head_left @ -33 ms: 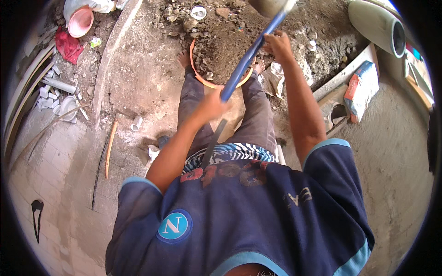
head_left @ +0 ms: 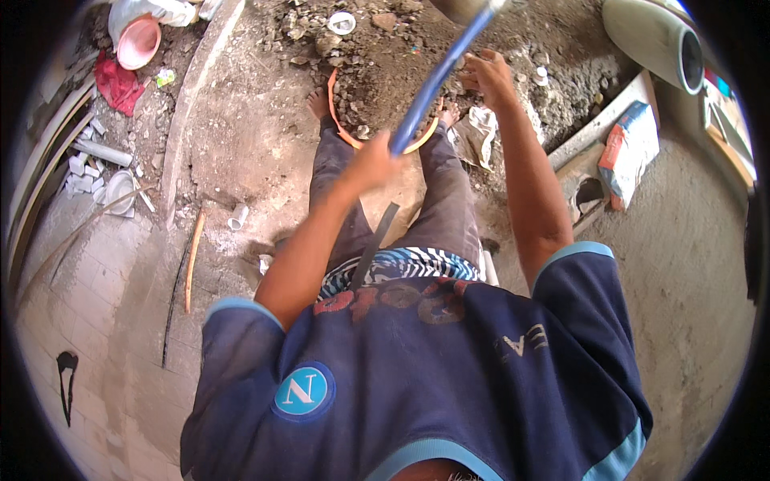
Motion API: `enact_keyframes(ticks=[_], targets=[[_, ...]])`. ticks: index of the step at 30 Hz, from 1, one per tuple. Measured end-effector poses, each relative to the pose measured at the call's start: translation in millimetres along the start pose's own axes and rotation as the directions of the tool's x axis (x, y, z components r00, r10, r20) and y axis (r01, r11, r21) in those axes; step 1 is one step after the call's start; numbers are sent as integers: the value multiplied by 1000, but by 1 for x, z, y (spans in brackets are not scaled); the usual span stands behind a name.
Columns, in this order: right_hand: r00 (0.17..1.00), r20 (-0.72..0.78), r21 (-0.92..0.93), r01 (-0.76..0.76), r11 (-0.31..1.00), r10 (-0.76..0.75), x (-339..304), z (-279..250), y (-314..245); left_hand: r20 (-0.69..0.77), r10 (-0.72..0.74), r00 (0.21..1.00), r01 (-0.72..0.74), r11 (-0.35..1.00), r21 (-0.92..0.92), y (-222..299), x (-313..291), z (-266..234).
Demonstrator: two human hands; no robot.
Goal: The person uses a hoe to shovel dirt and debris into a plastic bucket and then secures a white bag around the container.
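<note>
My left hand (head_left: 373, 166) is wrapped round the lower end of a long blue pole (head_left: 437, 84). The pole slants up and right, away from me, and its far end runs out of the frame top. Just right of the pole is my right hand (head_left: 489, 78), its fingers apart and loosely bent, not gripping it. Between my bare feet an orange curved rim (head_left: 345, 132) surrounds dark soil and stones. A rounded grey-brown object (head_left: 455, 8) lies by the pole's far end; its kind is cut off from view.
Loose rubble (head_left: 377, 56) spreads ahead of me. On the right are a grey barrel-like container (head_left: 654, 44), a plank (head_left: 601, 120) and a printed sack (head_left: 630, 152). At left stand a pink bucket (head_left: 139, 44), a red cloth (head_left: 120, 84) and white scraps (head_left: 84, 168). A stick (head_left: 193, 260) lies left.
My right hand has come off the blue pole and its fingers have spread. My left hand, with the pole's lower end, has shifted slightly up.
</note>
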State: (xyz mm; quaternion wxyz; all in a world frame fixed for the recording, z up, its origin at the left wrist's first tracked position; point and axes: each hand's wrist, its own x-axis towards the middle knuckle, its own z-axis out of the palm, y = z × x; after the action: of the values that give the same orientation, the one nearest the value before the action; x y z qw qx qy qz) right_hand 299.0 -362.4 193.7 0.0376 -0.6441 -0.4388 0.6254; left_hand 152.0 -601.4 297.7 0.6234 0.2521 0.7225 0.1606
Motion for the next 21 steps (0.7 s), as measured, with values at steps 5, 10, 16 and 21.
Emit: enact_keyframes(ticks=[5,10,16,21], targets=[[997,-32,-273,-82,959,76,-54,-66,75,-189,98,977,9,866,500,66,103,-58],[971,-191,-639,-234,733,143,-152,-170,266,-217,379,899,-129,706,696,189,124,-70],[756,-151,-203,-655,728,638,-274,-191,311,-173,700,693,-197,415,888,262,180,-36],[784,-70,177,-599,781,617,-324,-197,337,-30,527,849,-76,177,981,339,209,-24]])
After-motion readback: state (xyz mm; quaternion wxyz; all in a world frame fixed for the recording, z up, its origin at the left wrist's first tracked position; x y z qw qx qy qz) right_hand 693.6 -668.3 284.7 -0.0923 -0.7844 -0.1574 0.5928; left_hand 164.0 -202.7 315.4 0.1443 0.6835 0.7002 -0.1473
